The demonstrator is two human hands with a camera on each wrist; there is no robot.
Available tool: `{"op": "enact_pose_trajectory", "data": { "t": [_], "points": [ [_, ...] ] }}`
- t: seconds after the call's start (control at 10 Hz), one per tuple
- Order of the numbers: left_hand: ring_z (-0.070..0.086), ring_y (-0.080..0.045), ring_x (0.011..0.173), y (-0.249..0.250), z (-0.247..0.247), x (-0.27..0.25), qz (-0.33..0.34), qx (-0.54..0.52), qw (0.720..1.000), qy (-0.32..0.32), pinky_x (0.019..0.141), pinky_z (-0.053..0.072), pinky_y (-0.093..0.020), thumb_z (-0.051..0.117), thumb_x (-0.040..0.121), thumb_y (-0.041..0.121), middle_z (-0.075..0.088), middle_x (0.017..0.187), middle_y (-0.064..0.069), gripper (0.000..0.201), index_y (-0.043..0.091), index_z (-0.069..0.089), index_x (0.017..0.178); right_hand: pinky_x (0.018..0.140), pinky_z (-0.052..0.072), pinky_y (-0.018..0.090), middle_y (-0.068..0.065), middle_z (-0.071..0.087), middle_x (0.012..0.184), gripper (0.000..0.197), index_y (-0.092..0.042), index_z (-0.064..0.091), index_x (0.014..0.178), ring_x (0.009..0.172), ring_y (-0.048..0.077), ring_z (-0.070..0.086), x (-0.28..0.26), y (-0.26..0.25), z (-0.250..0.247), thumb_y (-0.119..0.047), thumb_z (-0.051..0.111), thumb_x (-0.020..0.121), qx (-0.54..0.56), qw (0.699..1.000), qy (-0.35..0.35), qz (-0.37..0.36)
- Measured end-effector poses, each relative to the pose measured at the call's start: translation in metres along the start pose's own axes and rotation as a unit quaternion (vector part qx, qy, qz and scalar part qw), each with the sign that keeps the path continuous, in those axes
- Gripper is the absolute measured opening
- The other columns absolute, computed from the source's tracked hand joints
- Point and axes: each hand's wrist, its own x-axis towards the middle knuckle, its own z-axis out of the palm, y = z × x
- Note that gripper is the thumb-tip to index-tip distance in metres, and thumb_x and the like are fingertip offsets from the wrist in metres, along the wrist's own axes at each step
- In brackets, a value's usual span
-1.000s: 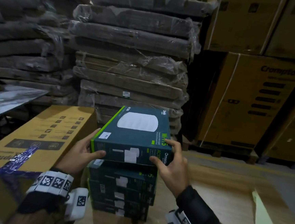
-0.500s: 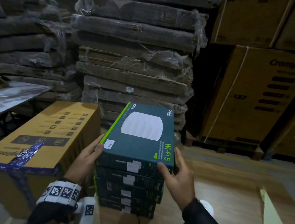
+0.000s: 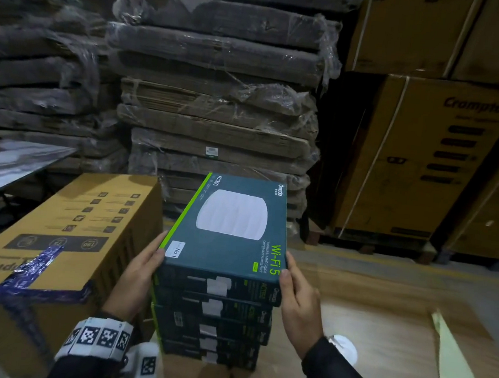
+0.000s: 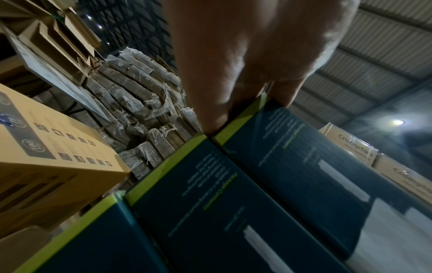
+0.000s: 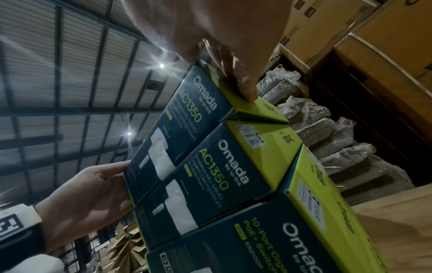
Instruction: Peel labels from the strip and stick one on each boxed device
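Note:
A dark teal Wi-Fi device box with a green edge lies on top of a stack of similar boxes. A small white "No. 1" label is stuck on its near left corner. My left hand grips its left side, thumb at the top edge; the left wrist view shows this hand's fingertips on the box's green edge. My right hand grips the right near corner. In the right wrist view its fingers press the yellow-green end, which stands slightly off the box below. A pale label strip lies at right.
A big yellow Crompton carton with blue tape stands close on the left of the stack. Wrapped flat cardboard bundles rise behind. Large brown cartons fill the back right. The stack and strip rest on a wooden surface.
Both hands have brought the top box down from a raised, tilted hold onto the stack. The view has moved closer and looks more down on the box lid.

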Motion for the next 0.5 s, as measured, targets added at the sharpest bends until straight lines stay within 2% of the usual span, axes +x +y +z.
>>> {"op": "enact_pose_trajectory", "data": {
  "t": [0.1,0.2,0.3,0.4,0.5],
  "points": [
    [0.058,0.011,0.091,0.004,0.004,-0.001,-0.003,-0.001,1.000,0.000,0.072,0.047,-0.011,0.035,0.100,0.013,0.058,0.109,0.019,0.033,0.030,0.046,0.127,0.086,0.040,0.003,-0.021,0.060,0.121,0.043,-0.016,0.050,0.135,0.108,-0.016,0.054,0.000,-0.001,0.001,-0.030,0.045,0.094,-0.004,1.000,0.005,0.004],
    [0.056,0.009,0.096,0.005,0.004,-0.003,0.009,0.038,0.999,0.002,0.074,0.045,-0.011,0.037,0.100,0.015,0.057,0.111,0.020,0.032,0.030,0.046,0.127,0.091,0.040,0.006,-0.019,0.060,0.124,0.045,-0.019,0.052,0.134,0.115,-0.011,0.053,0.000,-0.001,-0.002,-0.033,0.043,0.092,0.007,1.000,0.002,0.005],
    [0.055,-0.002,0.108,0.010,0.000,-0.001,0.028,0.081,0.996,0.009,0.089,0.045,-0.024,0.041,0.099,0.017,0.059,0.114,0.014,0.031,0.031,0.049,0.127,0.097,0.042,0.014,-0.013,0.061,0.127,0.045,-0.016,0.055,0.132,0.118,-0.005,0.054,0.001,-0.001,-0.004,-0.034,0.043,0.093,0.017,1.000,0.005,0.015],
    [0.054,0.006,0.104,0.016,-0.003,0.003,0.037,0.133,0.990,0.008,0.090,0.046,-0.025,0.044,0.099,0.021,0.058,0.115,0.015,0.033,0.028,0.049,0.130,0.102,0.041,0.019,-0.008,0.059,0.130,0.040,-0.012,0.056,0.131,0.118,-0.008,0.052,0.002,0.001,-0.008,-0.030,0.045,0.097,0.015,1.000,0.004,0.027],
    [0.050,0.012,0.106,0.024,0.001,0.005,0.087,0.201,0.976,0.003,0.093,0.044,-0.022,0.046,0.096,0.030,0.053,0.127,0.019,0.042,0.029,0.043,0.138,0.101,0.035,0.008,-0.009,0.052,0.132,0.037,-0.009,0.052,0.133,0.114,-0.023,0.044,0.009,-0.001,-0.013,-0.019,0.045,0.099,0.001,0.999,-0.007,0.041]
  ]
}}
